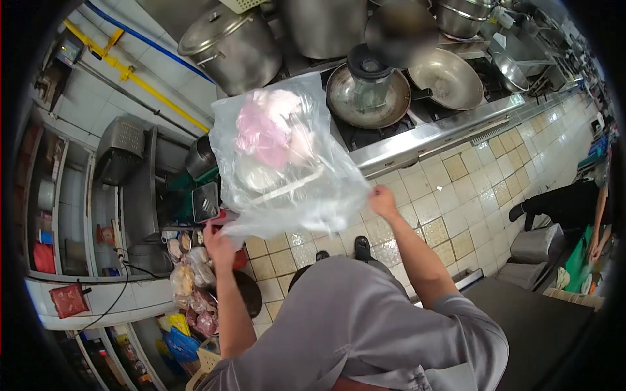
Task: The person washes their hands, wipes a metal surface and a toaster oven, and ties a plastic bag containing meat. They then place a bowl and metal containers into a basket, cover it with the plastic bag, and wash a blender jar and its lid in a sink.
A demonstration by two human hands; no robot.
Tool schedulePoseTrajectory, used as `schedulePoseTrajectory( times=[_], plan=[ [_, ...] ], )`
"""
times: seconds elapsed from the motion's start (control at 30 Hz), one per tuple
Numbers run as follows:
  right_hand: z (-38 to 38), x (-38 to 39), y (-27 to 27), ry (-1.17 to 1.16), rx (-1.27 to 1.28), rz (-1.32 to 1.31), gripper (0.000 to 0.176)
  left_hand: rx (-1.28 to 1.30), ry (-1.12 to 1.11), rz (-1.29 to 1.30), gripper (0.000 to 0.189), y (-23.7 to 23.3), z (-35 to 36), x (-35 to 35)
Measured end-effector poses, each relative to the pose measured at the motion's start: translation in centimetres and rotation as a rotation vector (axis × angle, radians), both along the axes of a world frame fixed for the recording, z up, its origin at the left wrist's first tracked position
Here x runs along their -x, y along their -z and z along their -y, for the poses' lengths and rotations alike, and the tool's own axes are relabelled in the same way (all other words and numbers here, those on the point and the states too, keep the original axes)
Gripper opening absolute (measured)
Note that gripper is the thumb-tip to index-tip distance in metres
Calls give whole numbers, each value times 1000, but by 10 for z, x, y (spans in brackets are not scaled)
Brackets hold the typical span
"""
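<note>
A large clear plastic bag [293, 189] is spread out in front of me, with pink and white contents [270, 127] showing through its far part. My left hand [218, 244] grips the bag's near left corner, fingers closed on the plastic. On the other side, my right hand [383, 201] pinches the near right corner. Between the two hands the near edge hangs in folds. What exactly the contents are cannot be made out.
Ahead is a stove with a lidded pot [228, 52], a pan holding a blender jar [372, 94] and a wide pan [447, 78]. Bagged food [195, 280] sits at the left. Another person's dark-clothed leg [561, 202] is at the right, beside grey containers [535, 244].
</note>
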State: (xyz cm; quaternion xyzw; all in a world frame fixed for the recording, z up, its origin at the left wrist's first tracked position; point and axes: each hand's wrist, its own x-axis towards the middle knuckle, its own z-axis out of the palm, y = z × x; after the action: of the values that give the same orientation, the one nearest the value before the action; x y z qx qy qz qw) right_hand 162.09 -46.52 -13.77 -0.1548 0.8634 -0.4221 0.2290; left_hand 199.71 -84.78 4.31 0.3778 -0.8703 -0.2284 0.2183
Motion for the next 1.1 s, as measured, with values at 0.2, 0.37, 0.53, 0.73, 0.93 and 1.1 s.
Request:
schedulePoseTrajectory(
  times=[0.2, 0.37, 0.53, 0.73, 0.93, 1.1],
  plan=[
    [-30, 41, -95, 166, 624, 948, 34, 20, -149, 350, 49, 10, 24, -41],
    [16, 52, -192, -64, 1289, 1162, 41, -122, 420, 52, 79, -111, -106, 79],
    [50, 40, -274, 201, 1151, 188, 30, -22, 334, 168, 45, -61, -83, 144],
    [70, -69, -261, -202, 803, -749, 42, -994, -77, -483, 42, -134, -54, 192],
    [76, 23, -134, -377, -320, -794, 19, -795, 177, -186, 27, -157, 42, 187],
    [48, 71, -148, -232, 130, -538, 26, -550, 112, -216, 25, -118, 165, 144]
  ],
)
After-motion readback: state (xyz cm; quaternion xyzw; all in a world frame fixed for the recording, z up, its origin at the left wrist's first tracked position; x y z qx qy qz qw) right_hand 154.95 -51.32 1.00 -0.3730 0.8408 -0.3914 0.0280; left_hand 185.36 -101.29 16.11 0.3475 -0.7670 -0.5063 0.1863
